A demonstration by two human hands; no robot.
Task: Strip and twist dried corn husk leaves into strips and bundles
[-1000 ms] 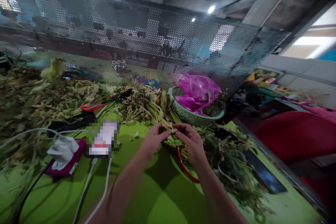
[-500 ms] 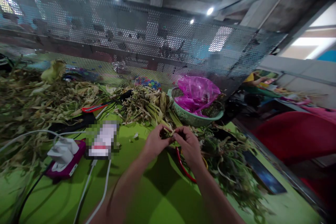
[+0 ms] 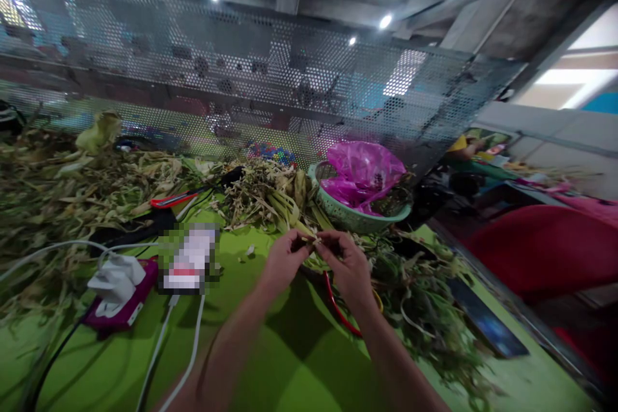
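Close together over the green table (image 3: 299, 367), my left hand (image 3: 284, 262) and my right hand (image 3: 348, 265) pinch a small pale piece of dried plant (image 3: 313, 240) between thumbs and fingers. Much of that piece is hidden by the fingertips. Just beyond them lies a heap of dry stalks and husks (image 3: 263, 196). A thin red curved loop (image 3: 333, 302) shows beside my right wrist, partly covered by it. To the right of that wrist spreads a pile of greener withered plants (image 3: 425, 296).
A green basket (image 3: 357, 222) holds a purple plastic bag (image 3: 367, 170). On the left are a phone (image 3: 189, 261) with white cables, a purple power strip (image 3: 116, 318), a red-edged tool (image 3: 174, 198) and dry leaves (image 3: 87, 174). A dark flat slab (image 3: 490, 322) lies right. Behind stands a perforated metal screen (image 3: 232, 64).
My fingertips have drawn slightly closer together around the pale plant piece, with a small shift of both hands. The things on the table look the same.
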